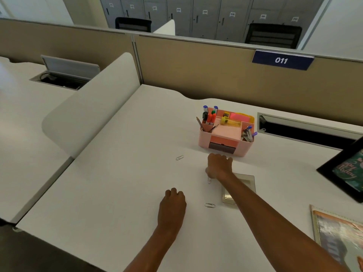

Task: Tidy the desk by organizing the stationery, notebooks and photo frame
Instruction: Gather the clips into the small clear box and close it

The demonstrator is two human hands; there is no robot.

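Closest to the person, at the lower right, a notebook [337, 238] with a picture cover lies flat on the white desk [117, 183], partly cut off by the edge of view. Beyond it a black photo frame [342, 174] sits tilted at the right side, also only partly in view. The left hand [172, 205] rests knuckles-up on the desk with its fingers curled under; nothing shows in it. The right hand [220, 165] reaches further out, fingers bent downward, and seems to pinch a paper clip [209, 180] that sticks out beneath it, just above the desk. The right forearm crosses over a shallow clear box [245, 180] and hides much of it. A second paper clip [209, 205] lies loose between the two hands, near the box's front corner, and a third paper clip [179, 158] lies well off to the left. Just behind the right hand stands a pink organizer [225, 138] holding upright pens and markers, sticky notes, a yellow item and clips, with a dark drawer in front. A cable slot [306, 132] runs along the back right, below a tan partition with a blue plate [281, 60] reading 011.
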